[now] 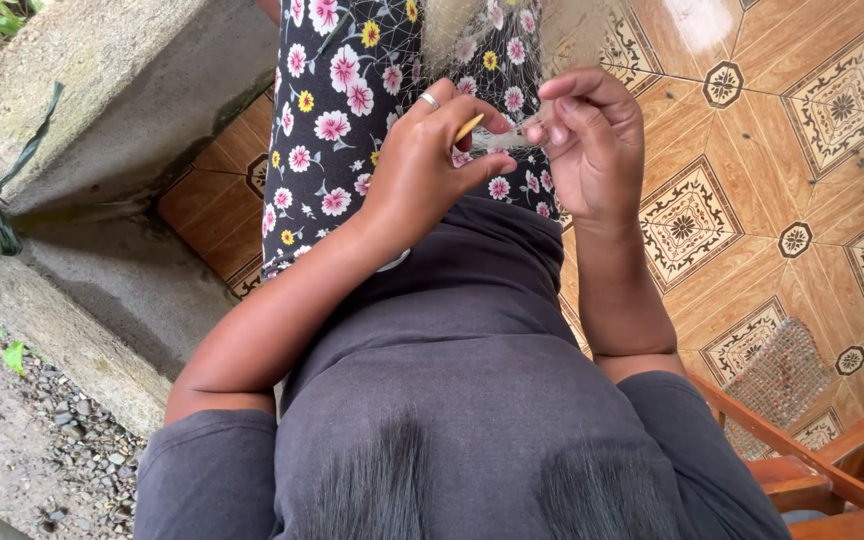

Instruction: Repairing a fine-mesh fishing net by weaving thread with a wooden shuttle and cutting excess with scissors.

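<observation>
So the fine net (472, 30) is draped over the lap, spreading up and away from both hands across the floral-print trousers (337, 110), and a bunched strand of it runs roughly sideways between the two hands, just above the hem of the grey shirt (452, 340). That sideways run is the bit that matters: the strand's long axis points straight from one hand to the other, and both are right on it, neither really nearer.

The right hand (592, 140) is curled mostly closed, thumb and fingertips pinching the pale end of the strand. The left hand (427, 160), ring on one finger, is also nearly closed around a thin yellow-tan stick (469, 127), probably a netting needle, though only the tip shows so I can't be sure. Its point angles up toward the right hand, almost touching the pinched strand.

Further out there's patterned orange floor tile (832, 110), a concrete step (122, 100) to the left, gravel (32, 450) below it, and a wooden chair frame (812, 470) bottom right.
</observation>
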